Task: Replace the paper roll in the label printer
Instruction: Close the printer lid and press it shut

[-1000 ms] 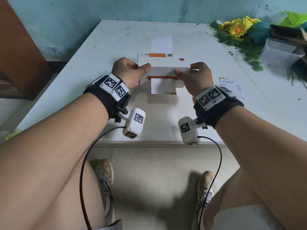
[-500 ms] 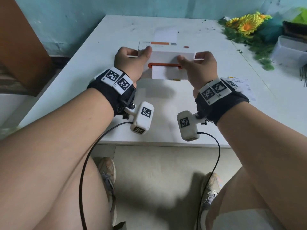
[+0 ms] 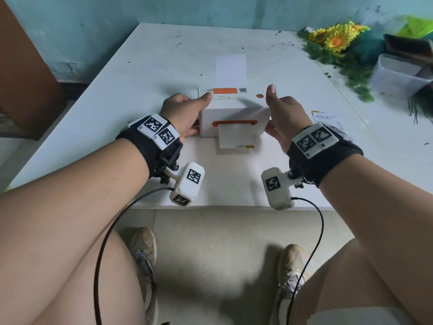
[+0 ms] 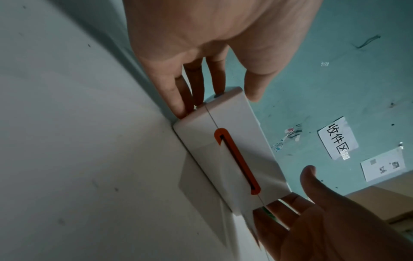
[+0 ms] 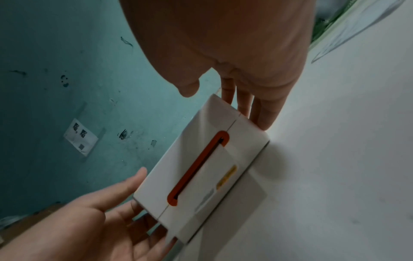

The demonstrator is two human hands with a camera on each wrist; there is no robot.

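Observation:
The white label printer (image 3: 234, 113) stands flat on the white table (image 3: 164, 66) with its lid down. A printed label (image 3: 234, 139) hangs from its orange slot (image 3: 234, 123), and a white paper strip (image 3: 230, 69) lies behind it. My left hand (image 3: 185, 113) touches the printer's left side with straight fingers (image 4: 185, 98), thumb at the top edge. My right hand (image 3: 285, 116) lies along the right side with straight fingers (image 5: 261, 113), thumb raised off the lid. The wrist views show the printer front (image 4: 234, 150) (image 5: 201, 167) between both hands.
A loose label sheet (image 3: 328, 118) lies right of the printer. A clear plastic tub (image 3: 398, 76) and artificial sunflowers (image 3: 337, 38) crowd the table's far right. A brown cabinet (image 3: 23, 78) stands at the left. The table's front edge (image 3: 222, 207) is near my wrists.
The printer, held tipped up between both hands half a second ago, now sits flat on the table. Both hands have straightened along its sides and the right thumb has lifted.

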